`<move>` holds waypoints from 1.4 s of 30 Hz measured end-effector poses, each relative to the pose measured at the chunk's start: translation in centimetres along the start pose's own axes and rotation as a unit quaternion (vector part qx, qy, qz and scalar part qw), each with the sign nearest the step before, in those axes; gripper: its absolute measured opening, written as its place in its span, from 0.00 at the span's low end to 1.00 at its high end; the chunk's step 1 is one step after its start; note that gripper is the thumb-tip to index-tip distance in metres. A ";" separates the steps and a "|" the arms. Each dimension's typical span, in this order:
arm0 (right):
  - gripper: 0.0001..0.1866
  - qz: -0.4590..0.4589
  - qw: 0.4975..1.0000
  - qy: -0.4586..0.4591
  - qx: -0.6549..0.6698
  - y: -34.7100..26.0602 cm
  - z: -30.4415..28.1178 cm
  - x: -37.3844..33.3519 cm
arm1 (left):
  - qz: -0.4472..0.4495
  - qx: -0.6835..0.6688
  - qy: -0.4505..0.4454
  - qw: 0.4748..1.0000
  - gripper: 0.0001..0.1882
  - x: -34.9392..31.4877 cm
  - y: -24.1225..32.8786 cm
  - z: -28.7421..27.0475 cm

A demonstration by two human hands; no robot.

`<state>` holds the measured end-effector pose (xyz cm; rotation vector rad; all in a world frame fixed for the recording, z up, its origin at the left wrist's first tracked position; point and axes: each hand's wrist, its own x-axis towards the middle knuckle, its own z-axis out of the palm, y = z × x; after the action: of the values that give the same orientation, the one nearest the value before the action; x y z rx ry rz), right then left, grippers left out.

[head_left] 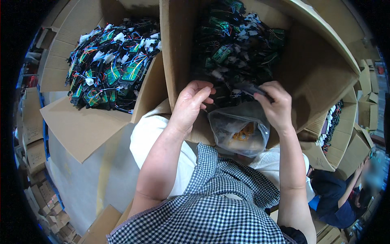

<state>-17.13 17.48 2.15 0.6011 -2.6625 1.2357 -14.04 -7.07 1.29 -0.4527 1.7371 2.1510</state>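
Note:
My right hand [277,105] pinches a dark, flat piece [252,89] between thumb and fingers; its exact kind is blurred. To its left, my left hand [192,101] has its fingers curled in toward the thumb. Whether something thin is held there I cannot make out. Both hands are over the near side of a deep cardboard box [321,77], in which lies a heap of green circuit boards with black wires and white connectors [239,49]. Below and between the hands hangs a clear plastic bag [260,140], with small orange-yellow pieces [243,133] showing in it.
At the left, another cardboard box [53,67] holds piled wired boards [118,69], its flap [81,126] folded outward. A smaller box [335,154] with wired parts stands at the right. Beyond it a person [337,195] sits low. Stacked cartons line the far left.

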 end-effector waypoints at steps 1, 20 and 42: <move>0.10 0.052 0.996 0.039 0.066 -0.2 -0.5 -0.5 | -0.008 0.016 -0.004 1.000 0.20 -0.2 -0.2 0.1; 0.20 0.160 0.968 -0.192 0.015 5.2 15.5 2.8 | 0.092 -0.109 0.031 0.989 0.20 -0.3 0.4 -0.6; 0.35 0.123 0.874 -0.016 0.469 -6.2 -4.9 -6.5 | 0.075 -0.185 -0.183 0.963 0.36 -3.0 -2.1 2.4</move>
<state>-8.84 19.53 7.78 0.3560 -2.0356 2.6154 -10.47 -4.50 1.30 -0.0005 1.2081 2.4840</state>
